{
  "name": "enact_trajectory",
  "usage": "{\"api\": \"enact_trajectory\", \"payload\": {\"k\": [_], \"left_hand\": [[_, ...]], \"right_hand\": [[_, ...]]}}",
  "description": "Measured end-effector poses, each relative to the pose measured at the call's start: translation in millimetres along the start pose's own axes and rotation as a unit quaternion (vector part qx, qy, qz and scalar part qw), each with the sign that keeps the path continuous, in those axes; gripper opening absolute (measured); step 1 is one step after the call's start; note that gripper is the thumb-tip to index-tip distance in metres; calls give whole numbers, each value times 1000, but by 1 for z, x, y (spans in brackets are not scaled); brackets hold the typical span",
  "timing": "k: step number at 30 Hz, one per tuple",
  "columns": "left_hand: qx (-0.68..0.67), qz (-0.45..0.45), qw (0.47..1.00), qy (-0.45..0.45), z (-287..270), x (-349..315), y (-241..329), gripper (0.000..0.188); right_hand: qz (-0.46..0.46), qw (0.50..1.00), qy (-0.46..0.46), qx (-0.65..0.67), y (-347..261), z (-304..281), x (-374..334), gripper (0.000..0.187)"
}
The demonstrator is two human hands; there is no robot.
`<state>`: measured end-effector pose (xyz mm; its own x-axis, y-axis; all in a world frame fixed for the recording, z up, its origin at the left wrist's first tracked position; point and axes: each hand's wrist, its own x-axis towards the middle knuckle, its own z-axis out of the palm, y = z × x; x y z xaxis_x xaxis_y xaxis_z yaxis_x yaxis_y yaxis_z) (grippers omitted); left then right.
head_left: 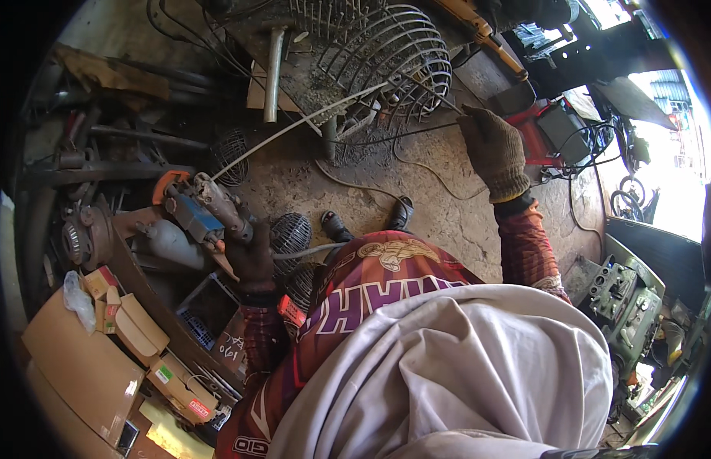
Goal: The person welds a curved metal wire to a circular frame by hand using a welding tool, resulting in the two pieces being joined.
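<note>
My left hand [252, 260], in a dark glove, is closed around a worn welding electrode holder [221, 206]. A long pale welding rod [294, 134] runs from the holder up and right, its far end by a cage of curved metal bars [390, 53]. From the holder's back a grey cable [309, 250] leads off to the right. My right hand [495, 153], in a brown knit glove, has its fingers closed on a thin dark rod [401, 135] that points left below the cage. Its fingertips are partly hidden.
The cage lies on a dirty metal bench [294, 107] with a metal pipe [274, 75]. A red and grey machine [551, 134] stands at right. A blue and orange power tool [195, 222], a grey cylinder [172, 245] and cardboard boxes [137, 325] are at left. Cables [440, 180] cross the floor.
</note>
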<state>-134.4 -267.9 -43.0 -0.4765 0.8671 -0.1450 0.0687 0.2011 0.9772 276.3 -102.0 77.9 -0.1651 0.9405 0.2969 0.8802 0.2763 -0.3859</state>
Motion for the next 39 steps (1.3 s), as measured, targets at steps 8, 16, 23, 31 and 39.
{"api": "enact_trajectory", "payload": {"k": [8, 16, 23, 31, 39], "left_hand": [[-33, -49, 998, -27, 10, -1, 11, 53], [-45, -36, 998, -15, 16, 1, 9, 49], [-45, -46, 998, -20, 13, 6, 6, 54], [-39, -39, 998, -16, 19, 6, 13, 54], [-60, -43, 997, 1, 23, 7, 13, 52]], "right_hand": [[25, 999, -17, -24, -2, 2, -3, 28], [18, 999, -9, -28, -3, 3, -6, 26], [-7, 1000, 13, -11, -2, 5, -6, 23], [-3, 1000, 3, -16, -1, 4, -5, 23], [-9, 1000, 7, -17, 0, 5, -5, 23]]}}
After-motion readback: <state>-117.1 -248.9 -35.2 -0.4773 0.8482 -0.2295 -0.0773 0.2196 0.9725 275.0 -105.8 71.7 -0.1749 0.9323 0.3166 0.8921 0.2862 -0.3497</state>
